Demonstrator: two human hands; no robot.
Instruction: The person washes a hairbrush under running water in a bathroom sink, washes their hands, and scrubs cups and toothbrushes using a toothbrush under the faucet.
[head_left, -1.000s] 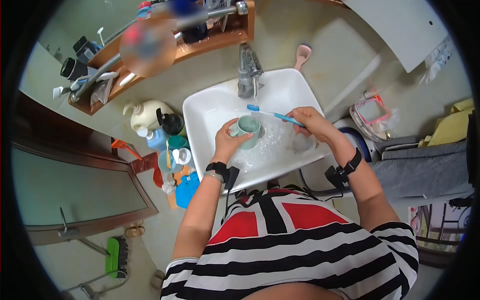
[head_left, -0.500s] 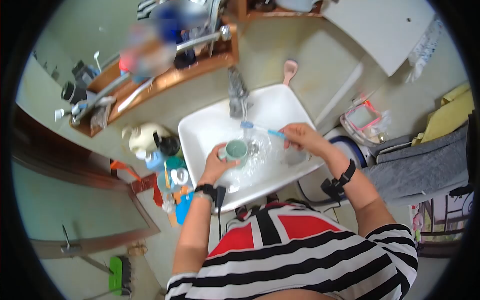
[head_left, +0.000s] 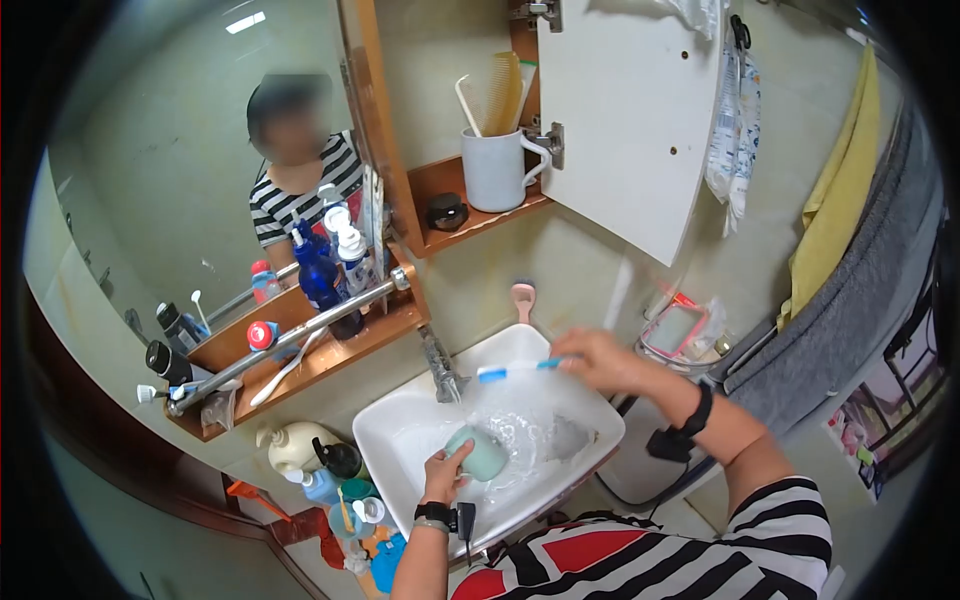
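My left hand (head_left: 441, 476) is closed around a pale green cup (head_left: 482, 455) low inside the white sink (head_left: 610, 428). The cup is tipped over, its mouth hidden from me. Above the sink's far right part, my right hand (head_left: 592, 360) grips a toothbrush with a blue and white head (head_left: 492, 376) by its handle. The head points left, apart from the cup. Water swirls in the basin, and a thin stream seems to fall from the wrapped faucet (head_left: 438, 366).
An open white cabinet door (head_left: 630, 130) hangs above, beside a shelf with a mug (head_left: 493, 168) holding combs. Bottles stand on the wooden mirror shelf (head_left: 385, 322). More bottles (head_left: 298, 447) crowd the sink's left. A pink brush (head_left: 523, 300) rests behind it; towels (head_left: 835, 190) hang right.
The cup has gone from upright, mouth showing, to tipped over. My right hand has raised the toothbrush away from the faucet stream. The view has tilted up, bringing in the mirror and cabinet.
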